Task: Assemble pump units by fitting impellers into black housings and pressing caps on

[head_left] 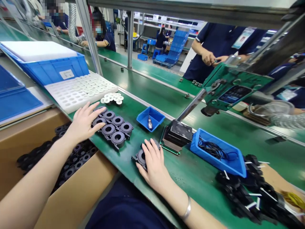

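My left hand (82,124) reaches over the left end of a group of black plastic housings (118,137) laid in rows on the green bench. Its fingers are spread, with the tips over the leftmost parts. My right hand (153,163) lies over another black plastic housing (140,156) near the bench's front edge, fingers across the top and thumb at the near side. Much of that housing is hidden under the hand. Just beyond it stands the black block and base of a bench press (178,132). White rings (113,98) lie behind the grouped housings.
A white foam tray (71,101) with white rings adjoins a blue crate (64,68). A cardboard box (95,171) of black housings stands below left. Blue bins hold a metal-tipped tool (150,123) and black cables (212,149). Black assemblies (240,190) lie right. A person (221,44) works opposite.
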A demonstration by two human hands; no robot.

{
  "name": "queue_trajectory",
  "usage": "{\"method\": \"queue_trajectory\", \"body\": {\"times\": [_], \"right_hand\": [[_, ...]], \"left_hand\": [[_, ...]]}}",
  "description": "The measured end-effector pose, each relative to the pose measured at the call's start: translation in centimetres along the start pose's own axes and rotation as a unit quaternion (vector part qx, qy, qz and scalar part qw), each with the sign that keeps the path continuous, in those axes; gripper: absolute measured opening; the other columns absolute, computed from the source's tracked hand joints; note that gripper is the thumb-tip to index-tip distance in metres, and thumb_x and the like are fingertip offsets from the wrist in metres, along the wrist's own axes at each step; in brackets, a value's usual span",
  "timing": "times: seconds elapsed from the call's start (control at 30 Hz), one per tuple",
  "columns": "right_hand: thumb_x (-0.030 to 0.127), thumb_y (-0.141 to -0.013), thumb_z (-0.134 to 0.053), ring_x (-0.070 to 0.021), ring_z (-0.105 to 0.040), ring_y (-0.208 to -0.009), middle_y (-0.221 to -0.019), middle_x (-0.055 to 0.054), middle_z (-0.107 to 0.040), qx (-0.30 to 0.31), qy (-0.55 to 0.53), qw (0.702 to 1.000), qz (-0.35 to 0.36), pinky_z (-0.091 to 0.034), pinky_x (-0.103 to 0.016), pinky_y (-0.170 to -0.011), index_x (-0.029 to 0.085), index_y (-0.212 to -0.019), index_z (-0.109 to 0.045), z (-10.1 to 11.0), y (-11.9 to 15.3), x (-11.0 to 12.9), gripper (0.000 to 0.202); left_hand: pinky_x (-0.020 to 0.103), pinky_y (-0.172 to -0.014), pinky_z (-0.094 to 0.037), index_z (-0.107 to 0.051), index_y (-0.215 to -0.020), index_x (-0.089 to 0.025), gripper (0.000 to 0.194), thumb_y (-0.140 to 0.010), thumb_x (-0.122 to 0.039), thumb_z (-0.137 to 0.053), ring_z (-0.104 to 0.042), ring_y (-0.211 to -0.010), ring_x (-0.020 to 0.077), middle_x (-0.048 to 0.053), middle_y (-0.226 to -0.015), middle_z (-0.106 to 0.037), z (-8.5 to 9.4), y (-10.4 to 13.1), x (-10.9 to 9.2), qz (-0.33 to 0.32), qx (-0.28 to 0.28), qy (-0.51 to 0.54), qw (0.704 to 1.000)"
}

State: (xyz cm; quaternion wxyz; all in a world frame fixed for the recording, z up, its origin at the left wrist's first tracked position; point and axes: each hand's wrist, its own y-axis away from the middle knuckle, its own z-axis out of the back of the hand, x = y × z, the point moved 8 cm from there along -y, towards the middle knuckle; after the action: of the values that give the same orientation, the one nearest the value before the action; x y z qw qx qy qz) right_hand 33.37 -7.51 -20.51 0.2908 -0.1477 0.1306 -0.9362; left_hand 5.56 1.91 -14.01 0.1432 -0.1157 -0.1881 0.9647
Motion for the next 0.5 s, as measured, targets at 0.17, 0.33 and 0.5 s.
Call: {"method": "queue_trajectory", "body": {"times": [0.17, 0.33, 0.5], "right_hand": [[0.036, -0.098, -0.048, -0.038, -0.019, -0.153, -0.16, -0.021, -0.033, -0.014, -0.001, 1.0, -0.025, -0.024, -0.07, -0.117, 0.007, -0.15, -0.035, -1.8, -4.5, 0.2, 0.061], [0.04, -0.092, -0.053, -0.0356, -0.015, -0.155, -0.163, -0.02, -0.027, 0.014, -0.047, 0.999, 0.011, -0.021, -0.067, -0.12, 0.004, -0.154, -0.025, -2.3, -6.4, 2.3, 0.076], [0.048, -0.088, -0.058, -0.0406, -0.008, -0.155, -0.165, -0.02, -0.021, 0.016, -0.044, 0.999, -0.009, -0.013, -0.073, -0.119, 0.007, -0.156, -0.024, -1.6, -7.1, 3.1, 0.086]], "left_hand": [[0.076, -0.113, -0.014, -0.034, -0.155, -0.026, 0.086, -0.085, -0.069, -0.057, -0.012, -0.151, 0.0505, 0.013, -0.167, -0.023, -4.3, -2.1, 4.9, -0.057, 0.158, -0.009, 0.986], [0.078, -0.112, -0.011, -0.03, -0.156, -0.033, 0.101, -0.072, -0.068, -0.073, -0.011, -0.151, 0.0518, 0.011, -0.168, -0.018, -5.3, -2.1, 5.6, -0.089, 0.215, -0.016, 0.972], [0.07, -0.117, -0.015, -0.027, -0.157, -0.03, 0.108, -0.069, -0.068, -0.076, -0.012, -0.151, 0.0486, 0.013, -0.168, -0.015, -5.5, -3.0, 5.9, -0.101, 0.226, -0.013, 0.969]]}}
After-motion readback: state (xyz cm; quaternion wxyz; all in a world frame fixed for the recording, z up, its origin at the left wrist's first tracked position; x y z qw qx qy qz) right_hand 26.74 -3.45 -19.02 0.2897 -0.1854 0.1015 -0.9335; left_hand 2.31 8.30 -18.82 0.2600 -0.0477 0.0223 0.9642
